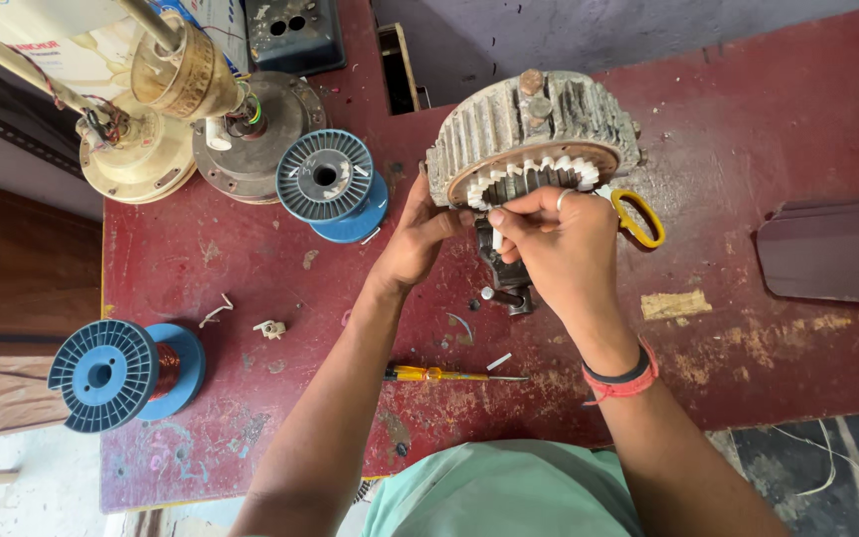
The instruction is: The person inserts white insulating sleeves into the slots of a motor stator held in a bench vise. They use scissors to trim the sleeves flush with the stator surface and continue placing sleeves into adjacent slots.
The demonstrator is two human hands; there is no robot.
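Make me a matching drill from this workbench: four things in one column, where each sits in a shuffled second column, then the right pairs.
Things:
1. screwdriver
2. scissors
3. wire spool with copper winding
4. fan blade

Places:
A. at the table's right edge
B. near the table's left edge, lying on its side
C. between the person's two forearms
D. just right of the right hand, beside the ribbed stator

Pairs: 1-C, 2-D, 3-B, 4-A
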